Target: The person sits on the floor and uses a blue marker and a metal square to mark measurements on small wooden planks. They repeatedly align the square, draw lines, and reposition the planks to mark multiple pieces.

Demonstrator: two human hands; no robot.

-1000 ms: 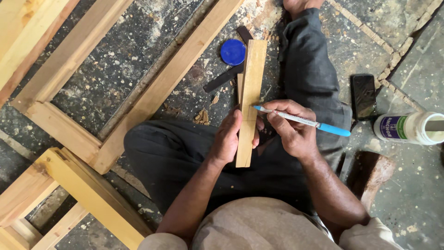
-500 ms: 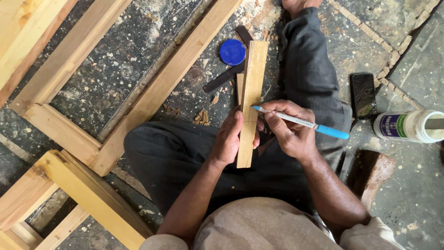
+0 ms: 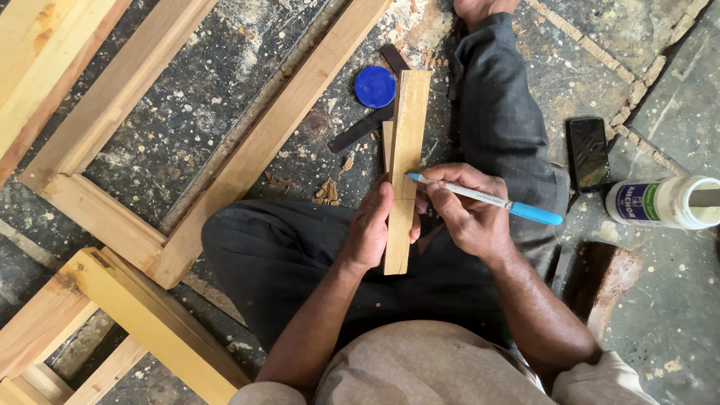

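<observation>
My left hand [image 3: 373, 229] grips a short flat wooden strip [image 3: 406, 135] that stands lengthwise over my lap. A second thinner strip shows just behind its left edge. My right hand [image 3: 465, 211] holds a white pen with a blue cap [image 3: 495, 201], its tip touching the right half of the strip's face, just above my left thumb. I sit on the floor in dark trousers [image 3: 495, 105], one leg stretched ahead.
A large wooden frame [image 3: 247, 150] lies on the dusty floor at left, with more frame timber [image 3: 142, 315] at lower left. A blue round lid [image 3: 375, 86] and dark strip [image 3: 360, 129] lie ahead. A phone [image 3: 587, 153], a white glue bottle [image 3: 664, 202] and a brick [image 3: 611, 281] sit at right.
The pen tip has shifted slightly left across the strip's face. Both hands and the strip otherwise stay in place; the view drifted a little.
</observation>
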